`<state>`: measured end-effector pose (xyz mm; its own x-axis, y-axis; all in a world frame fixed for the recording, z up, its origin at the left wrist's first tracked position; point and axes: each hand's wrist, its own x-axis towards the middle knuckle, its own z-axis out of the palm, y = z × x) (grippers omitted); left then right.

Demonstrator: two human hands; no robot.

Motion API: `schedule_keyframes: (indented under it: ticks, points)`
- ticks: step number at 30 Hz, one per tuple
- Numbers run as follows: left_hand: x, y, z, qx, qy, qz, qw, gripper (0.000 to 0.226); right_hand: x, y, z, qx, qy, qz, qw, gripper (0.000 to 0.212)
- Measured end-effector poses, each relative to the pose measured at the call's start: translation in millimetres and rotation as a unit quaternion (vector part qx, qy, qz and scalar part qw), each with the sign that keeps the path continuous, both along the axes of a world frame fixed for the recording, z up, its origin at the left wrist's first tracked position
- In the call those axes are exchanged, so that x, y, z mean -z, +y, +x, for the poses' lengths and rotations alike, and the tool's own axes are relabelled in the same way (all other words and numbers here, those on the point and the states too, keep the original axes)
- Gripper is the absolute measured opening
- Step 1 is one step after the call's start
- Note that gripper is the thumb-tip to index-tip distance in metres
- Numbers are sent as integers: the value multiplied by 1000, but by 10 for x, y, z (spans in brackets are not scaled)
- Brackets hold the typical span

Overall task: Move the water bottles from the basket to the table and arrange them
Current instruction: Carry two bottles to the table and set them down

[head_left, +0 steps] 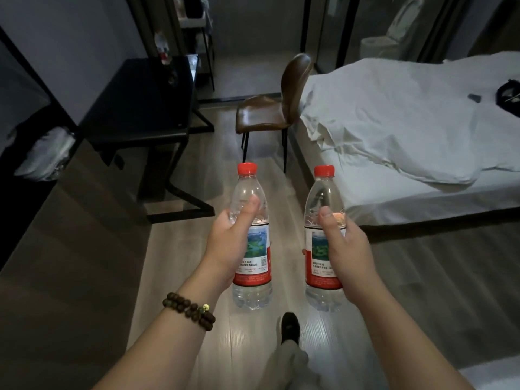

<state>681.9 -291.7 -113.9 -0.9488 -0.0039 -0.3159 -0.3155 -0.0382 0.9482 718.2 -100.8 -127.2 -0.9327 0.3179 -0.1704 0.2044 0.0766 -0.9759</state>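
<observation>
— Gripping what?
— Left hand (228,243) curled round the left bottle (257,249), thumb on its clear shoulder; right hand (346,249) clasped the right bottle (320,249) likewise.
— Count?
— Two bottles, one per grip.
— Orientation?
— Both stood upright, red caps (247,168) up, long axes vertical, side by side in the air above the floor (289,220), well apart from the black bench (140,102).

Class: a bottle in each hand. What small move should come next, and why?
Probably a step forward-left toward the black table: the left hand grips the left bottle, the right hand the right bottle, both upright above the floor, the table beyond reach.
</observation>
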Motion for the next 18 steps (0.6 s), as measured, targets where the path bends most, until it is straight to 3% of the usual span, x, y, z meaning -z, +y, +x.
schedule_keyframes:
  ticks: [2,6,13,18]
  points:
    - [-27,67,-455,-9,-4,-10,1000,73,9,91,-551,-5,-5,-1,1000,62]
    - [-196,141,-1360,-31,-7,-14,999,67,-100,235,-1608,-36,-5,11,999,43]
    - [-292,145,-2805,-74,-18,-10,997,75,-142,240,-3274,-69,-13,8,997,44]
    - [-85,-26,-3899,-75,-20,-20,997,68,-37,74,-4421,-86,-2,31,996,39]
